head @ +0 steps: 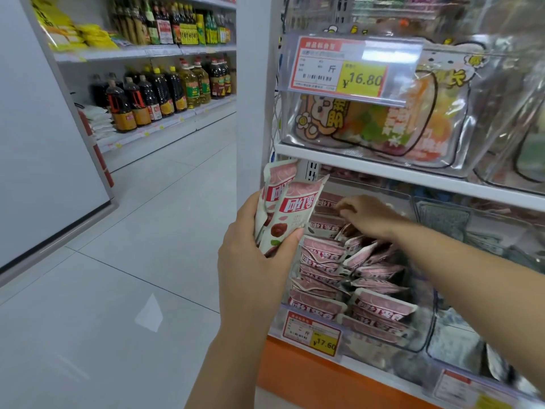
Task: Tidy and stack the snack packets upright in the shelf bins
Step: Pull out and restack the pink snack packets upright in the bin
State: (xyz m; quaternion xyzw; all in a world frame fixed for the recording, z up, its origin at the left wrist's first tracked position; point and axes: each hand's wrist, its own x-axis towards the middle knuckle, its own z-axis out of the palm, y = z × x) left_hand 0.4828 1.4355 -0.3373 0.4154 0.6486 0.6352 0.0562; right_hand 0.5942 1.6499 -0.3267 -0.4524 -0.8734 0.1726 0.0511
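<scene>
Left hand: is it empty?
No, the left hand grips two pink snack packets, their tops pointing up.

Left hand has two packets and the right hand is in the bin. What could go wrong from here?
1. The left hand grips the two pink-and-white snack packets only by their lower ends. Their tops fan apart, so one might slip out.
2. The right hand reaches to the back, over the loose pile of pink packets in the clear plastic shelf bin. The forearm could knock leaning packets flat or push them over the front edge.
</scene>
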